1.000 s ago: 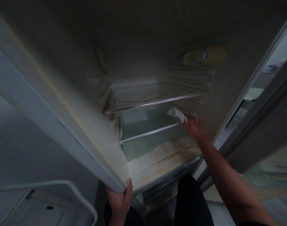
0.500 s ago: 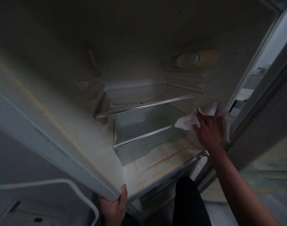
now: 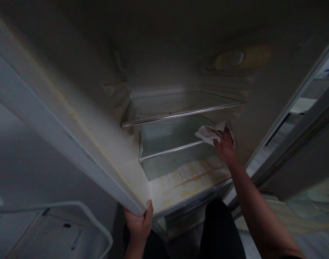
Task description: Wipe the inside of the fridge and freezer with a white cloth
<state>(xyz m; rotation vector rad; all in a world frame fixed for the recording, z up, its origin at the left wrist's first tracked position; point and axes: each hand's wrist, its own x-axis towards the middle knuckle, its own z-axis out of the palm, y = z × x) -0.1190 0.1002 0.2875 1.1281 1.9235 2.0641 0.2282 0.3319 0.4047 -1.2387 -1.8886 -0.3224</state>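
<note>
An open refrigerator [image 3: 159,198] with a stained inner floor is in front of me. My right hand [image 3: 225,146] presses a crumpled white cloth [image 3: 207,133] against the inner right wall, beside the clear drawer [image 3: 177,162]. Its fingers are bent over the cloth and partly hidden by it. At the lower left front corner, my left hand [image 3: 139,221] is wrapped round the refrigerator's front edge, thumb on the inside. A glass shelf [image 3: 183,114] with a shiny front strip lies above the drawer.
A yellowed lamp cover [image 3: 230,60] sits high on the right wall. The refrigerator door [image 3: 302,154] stands open at the right. At lower left a pale cable [image 3: 85,208] loops near a white panel. My knees are below the compartment.
My right hand has moved with the cloth from near the front right edge inward to the right wall. My left hand keeps its hold, while the camera view has shifted.
</note>
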